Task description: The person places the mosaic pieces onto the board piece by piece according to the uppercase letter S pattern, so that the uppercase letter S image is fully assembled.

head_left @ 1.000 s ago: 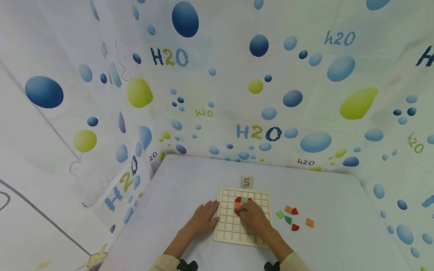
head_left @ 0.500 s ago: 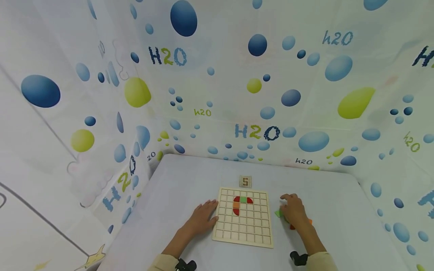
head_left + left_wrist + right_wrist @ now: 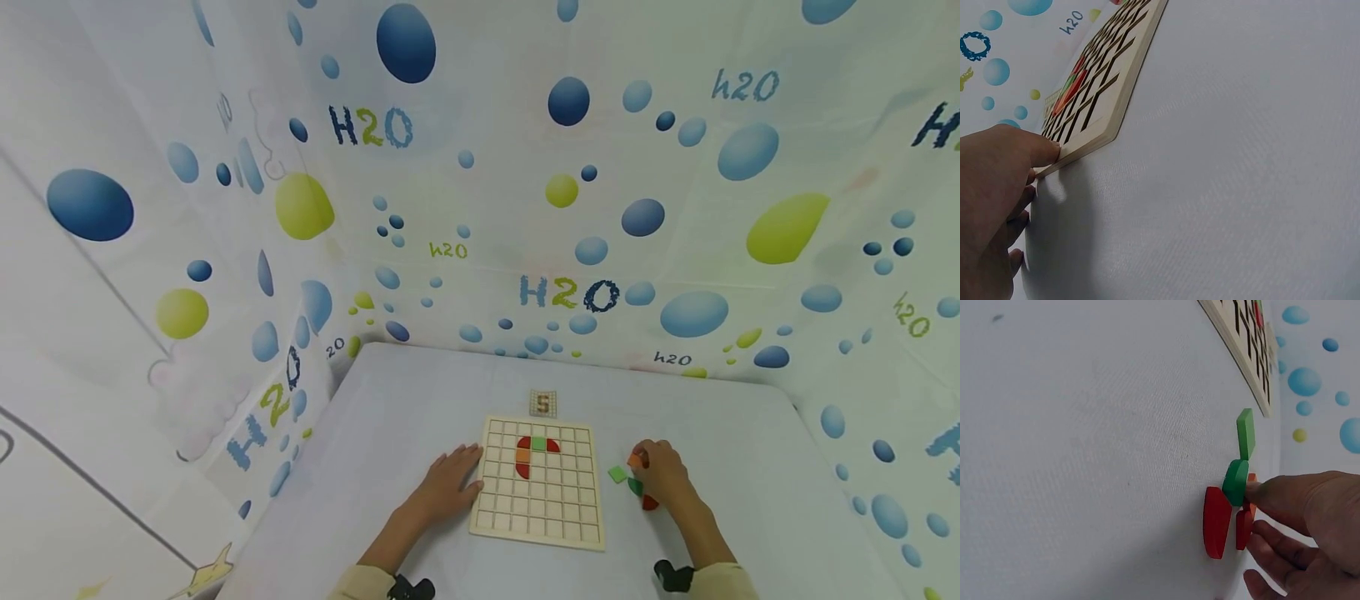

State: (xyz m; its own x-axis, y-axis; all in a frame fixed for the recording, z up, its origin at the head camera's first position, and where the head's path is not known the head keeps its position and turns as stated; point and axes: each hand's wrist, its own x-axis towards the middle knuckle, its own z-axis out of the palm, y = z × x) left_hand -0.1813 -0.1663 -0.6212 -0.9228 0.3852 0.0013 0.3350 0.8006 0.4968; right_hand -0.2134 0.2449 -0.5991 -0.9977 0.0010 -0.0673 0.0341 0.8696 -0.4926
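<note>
A square wooden board (image 3: 510, 504), marked with a grid, is set on a desk (image 3: 420, 392) covered in white. Its left edge is touched by the left hand (image 3: 450, 483), whose fingers are spread rather than curled; that grip is wide and nothing is held in it. In the left wrist view the thumb (image 3: 1044, 151) is seen against a corner of the board.

To the right of the board, a loose orange piece (image 3: 634, 460) is held by the right hand (image 3: 666, 471). The grip is narrow, with thumb and fingers bent about the piece; whether it is lifted cannot be told. Close by, a light green square (image 3: 617, 474), a dark green piece (image 3: 1235, 481) and a front red piece (image 3: 1216, 525) are spread on the desk, and a back red piece (image 3: 1244, 529) is seen just beside the fingers.

On the board, a green tile (image 3: 539, 444) is flanked by a left red piece (image 3: 523, 442) and a right red piece (image 3: 552, 446). Below the left one, an orange tile (image 3: 522, 456) and a lower red piece (image 3: 522, 471) are lined up. Beyond the board, a small card (image 3: 543, 403) is printed with an S.
</note>
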